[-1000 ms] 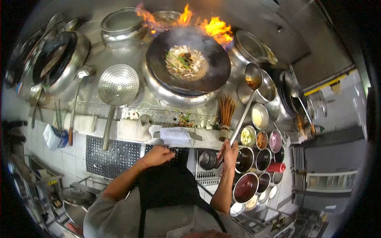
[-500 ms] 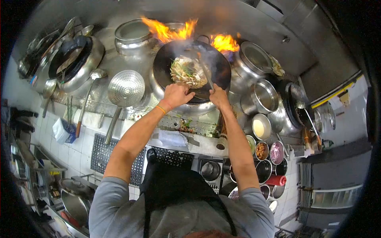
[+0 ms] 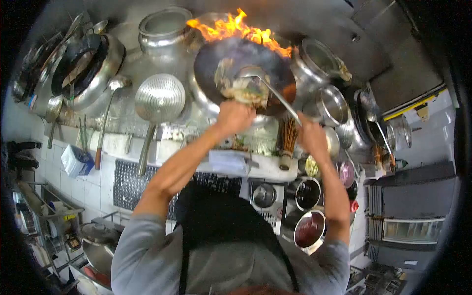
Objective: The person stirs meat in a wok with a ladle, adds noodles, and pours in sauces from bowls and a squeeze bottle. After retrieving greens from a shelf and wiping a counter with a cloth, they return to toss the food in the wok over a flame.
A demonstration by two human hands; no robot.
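Observation:
A dark wok is tilted over the burner, with flames rising behind its far rim. My left hand is closed at the wok's near edge, which it grips. Pale, noodle-like food with green bits lies in the wok, partly blurred by motion and smoke. My right hand is wrapped round the handle of a metal ladle, whose bowl is inside the wok above the food.
Left of the wok lie a perforated strainer, another ladle and a second wok. A bamboo brush stands on the front ledge. Steel pots and several ingredient containers are on the right.
The wok has tipped and shifted slightly right, with my left hand on it. My right hand has moved right and down with the ladle. The food has shifted and the flames have changed shape.

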